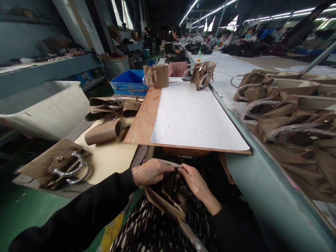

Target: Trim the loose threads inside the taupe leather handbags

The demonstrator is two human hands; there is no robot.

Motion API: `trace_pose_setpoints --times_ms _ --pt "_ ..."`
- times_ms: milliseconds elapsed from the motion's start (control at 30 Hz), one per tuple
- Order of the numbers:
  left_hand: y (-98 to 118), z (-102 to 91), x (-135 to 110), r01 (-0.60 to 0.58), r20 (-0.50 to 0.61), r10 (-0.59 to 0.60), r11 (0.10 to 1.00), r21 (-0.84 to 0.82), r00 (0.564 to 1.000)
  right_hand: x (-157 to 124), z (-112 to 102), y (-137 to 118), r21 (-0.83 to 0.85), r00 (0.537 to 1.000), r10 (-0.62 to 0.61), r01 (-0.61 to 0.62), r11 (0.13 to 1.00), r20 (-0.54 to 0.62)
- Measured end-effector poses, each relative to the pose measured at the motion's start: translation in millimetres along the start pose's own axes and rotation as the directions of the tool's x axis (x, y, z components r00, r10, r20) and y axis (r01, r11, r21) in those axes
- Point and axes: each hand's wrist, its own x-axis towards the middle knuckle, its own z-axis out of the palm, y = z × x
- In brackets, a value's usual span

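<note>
A taupe handbag (168, 206) rests on my lap, tilted, its opening facing up and one plastic-wrapped handle hanging toward the lower right. My left hand (152, 171) is closed on the far rim of the bag, left of centre. Close beside it, my right hand (194, 180) pinches the same rim with thumb and fingers. The two hands nearly meet at the top edge. Much of the bag's inside is dark, and its lower part blends into my patterned clothing.
Ahead lies a wooden board (141, 119) with a white sheet (194, 115); two bags stand at its far end. A finished-looking bag (60, 161) and bag parts (103, 131) lie on the left. Many bags (288, 105) crowd the right table. A white bin (52, 108) and blue crate (130, 80) stand left.
</note>
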Motion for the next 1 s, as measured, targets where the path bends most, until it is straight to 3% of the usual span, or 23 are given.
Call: trace_pose_setpoints --times_ms 333,733,1000 --pt "1.2 -1.6 -9.9 -0.049 -0.021 0.049 0.999 0.005 0.999 1.3 3.0 2.6 -0.053 0.999 -0.008 0.005 0.999 -0.051" --pt "-2.1 2.7 -5.2 -0.055 0.040 0.053 0.996 0.068 0.998 1.3 4.7 4.0 -0.053 0.998 -0.011 0.008 0.999 -0.058" --pt "-7.0 2.1 4.1 -0.023 0.106 0.029 0.998 -0.057 0.994 2.9 6.7 5.2 -0.133 0.995 0.017 -0.030 0.991 -0.097"
